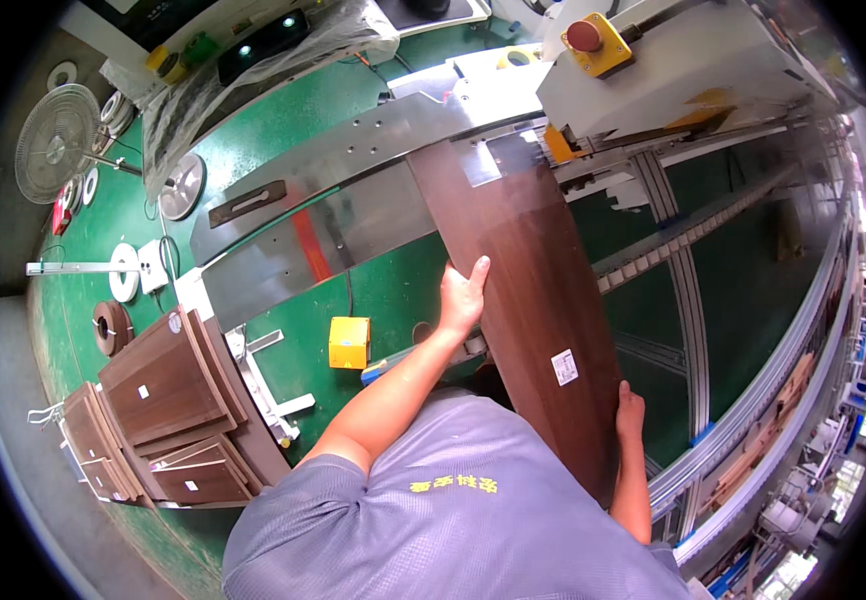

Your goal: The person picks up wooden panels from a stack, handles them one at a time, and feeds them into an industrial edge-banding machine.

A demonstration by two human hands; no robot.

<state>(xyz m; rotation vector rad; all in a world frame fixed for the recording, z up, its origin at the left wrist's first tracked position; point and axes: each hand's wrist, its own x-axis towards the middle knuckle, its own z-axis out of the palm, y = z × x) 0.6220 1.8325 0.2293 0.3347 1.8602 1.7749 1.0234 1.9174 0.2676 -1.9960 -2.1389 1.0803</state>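
Note:
A long dark-brown wood-grain board (533,290) lies between my hands, with a white label (565,367) on its face. Its far end rests on the metal machine bed (373,130), right by the machine head. My left hand (463,297) grips the board's left edge, thumb on top and fingers partly hidden at the edge. Lower down, on the opposite long edge, my right hand (630,410) is closed round the board, some of its fingers out of sight underneath.
A grey machine housing with a red emergency button (584,36) stands at the far right. Aluminium rails and a roller track (688,235) run along the right. Stacked brown panels (168,385) are on the left, near a yellow box (349,342) and a fan (57,143).

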